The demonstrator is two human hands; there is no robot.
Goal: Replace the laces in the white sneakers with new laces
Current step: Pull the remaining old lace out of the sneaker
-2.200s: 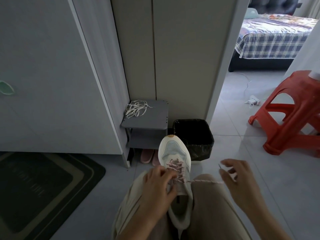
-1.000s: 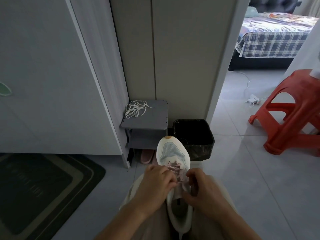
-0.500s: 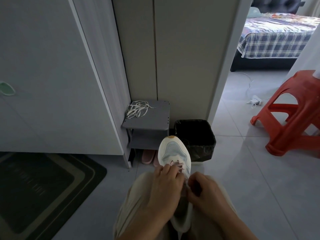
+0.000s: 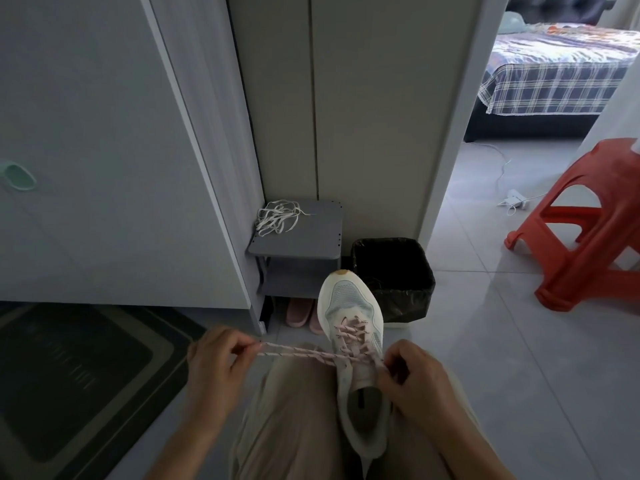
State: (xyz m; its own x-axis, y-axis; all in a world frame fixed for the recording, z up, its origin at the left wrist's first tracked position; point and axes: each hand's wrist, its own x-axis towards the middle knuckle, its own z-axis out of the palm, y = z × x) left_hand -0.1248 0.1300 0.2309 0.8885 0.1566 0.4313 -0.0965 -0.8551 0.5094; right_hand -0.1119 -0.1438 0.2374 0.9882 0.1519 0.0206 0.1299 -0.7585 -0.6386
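While the sneaker lies on the lap, the left hand pinches the pink lace drawn out sideways; the right hand grips it at the sneaker.

My white sneaker has pink, dark-flecked laces; my trousers are beige, the stool orange-red, the bedspread plaid.

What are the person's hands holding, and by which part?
The left hand pinches the pink lace by its outstretched end; the right hand grips it close against the sneaker.
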